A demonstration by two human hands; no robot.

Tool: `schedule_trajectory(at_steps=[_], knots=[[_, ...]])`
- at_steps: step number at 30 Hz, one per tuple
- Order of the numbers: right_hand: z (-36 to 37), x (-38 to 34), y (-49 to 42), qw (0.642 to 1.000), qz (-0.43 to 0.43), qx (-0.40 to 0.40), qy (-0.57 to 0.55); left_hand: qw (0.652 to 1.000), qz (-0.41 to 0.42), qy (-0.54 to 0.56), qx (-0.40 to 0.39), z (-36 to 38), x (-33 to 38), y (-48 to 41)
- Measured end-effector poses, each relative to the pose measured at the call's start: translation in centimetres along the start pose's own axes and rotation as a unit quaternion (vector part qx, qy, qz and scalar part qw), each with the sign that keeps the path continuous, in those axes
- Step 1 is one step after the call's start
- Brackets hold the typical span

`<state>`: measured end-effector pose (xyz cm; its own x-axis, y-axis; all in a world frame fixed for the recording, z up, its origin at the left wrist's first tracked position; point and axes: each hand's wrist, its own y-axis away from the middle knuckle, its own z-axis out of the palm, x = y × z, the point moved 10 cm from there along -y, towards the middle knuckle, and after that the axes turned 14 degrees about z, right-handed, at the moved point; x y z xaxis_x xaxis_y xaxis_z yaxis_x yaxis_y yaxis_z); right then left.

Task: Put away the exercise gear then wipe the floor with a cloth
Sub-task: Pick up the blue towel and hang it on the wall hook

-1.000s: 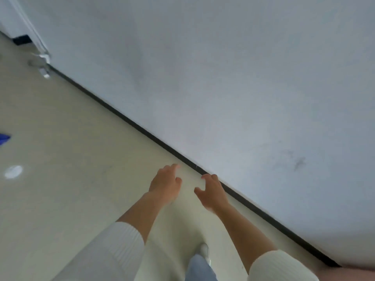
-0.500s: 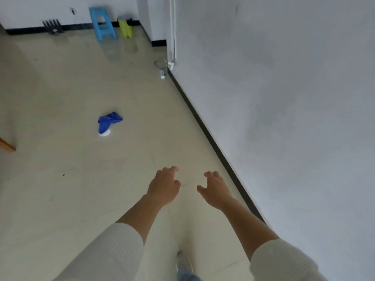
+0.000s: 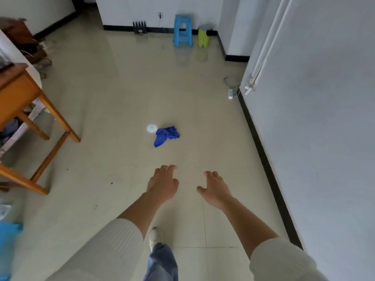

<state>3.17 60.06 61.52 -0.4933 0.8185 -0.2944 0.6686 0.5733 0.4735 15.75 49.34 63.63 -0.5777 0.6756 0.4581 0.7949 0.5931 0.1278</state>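
As the left hand [image 3: 162, 184] and right hand [image 3: 216, 189] hang empty, fingers loosely spread, one cloth [image 3: 166, 135] lies on the floor [image 3: 113, 110] ahead, beside one white disc [image 3: 151, 128], now mid-frame, no longer off left.

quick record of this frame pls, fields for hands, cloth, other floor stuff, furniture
left hand: empty, fingers loosely curled, over the floor
right hand: empty, fingers relaxed
blue cloth: crumpled on floor ahead of both hands, untouched
white round spot: on floor by cloth's left edge
blue stool: far off, beside yellow-green bin
wooden table: at left
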Motion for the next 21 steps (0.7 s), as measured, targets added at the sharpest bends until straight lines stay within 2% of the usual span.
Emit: schedule_trajectory(at_steps=[6,12,16,21], knots=[[-1.1,-13.9,-11.8,0.999,0.007,-0.030,-0.010,1.000,-0.024,-0.013,-0.015,-8.1,-11.9,-12.0],[-3.0,-23.9,-21.9,0.999,0.006,-0.046,-0.006,1.000,-0.027,-0.006,-0.007,-14.2,-19.7,-22.9],[-3.8,-29.2,-30.0,0.999,0.004,-0.039,-0.017,1.000,-0.023,0.004,-0.012,-15.4,-24.9,-31.0],[-2.0,-32.9,-42.4,0.996,0.040,-0.074,-0.028,0.997,-0.028,0.040,-0.058,-13.0,-31.1,-43.1]])
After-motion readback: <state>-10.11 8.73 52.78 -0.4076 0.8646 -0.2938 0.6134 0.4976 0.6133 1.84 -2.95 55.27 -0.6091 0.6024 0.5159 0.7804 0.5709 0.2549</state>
